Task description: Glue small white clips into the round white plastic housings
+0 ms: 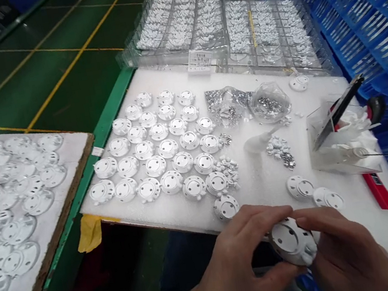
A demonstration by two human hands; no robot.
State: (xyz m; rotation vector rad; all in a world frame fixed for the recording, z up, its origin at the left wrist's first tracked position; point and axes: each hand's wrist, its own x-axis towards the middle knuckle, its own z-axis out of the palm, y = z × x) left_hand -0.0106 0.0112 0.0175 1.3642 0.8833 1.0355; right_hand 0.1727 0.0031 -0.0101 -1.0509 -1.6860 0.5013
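Between my two hands is a round white plastic part (287, 238) with a raised disc, small dark holes and a knobbly bit at its lower right edge. My left hand (241, 251) pinches it from the left, thumb below and fingers above. From the right, my right hand (348, 248) closes on its rim; some of its fingers are hidden behind the part. Just beyond the hands, a similar white part (226, 206) lies at the table's near edge. Two flatter white parts (300, 187) rest to the right. Rows of matching parts (167, 148) cover the table's left side.
Bags of small metal pieces (269, 103), a white squeeze bottle (258, 142) and small white pieces (278, 146) sit mid-table. A clear box of tools (344, 155) and a red object (381, 191) are at right. Clear trays (178, 53) line the back; blue crates (363, 23) stand beyond.
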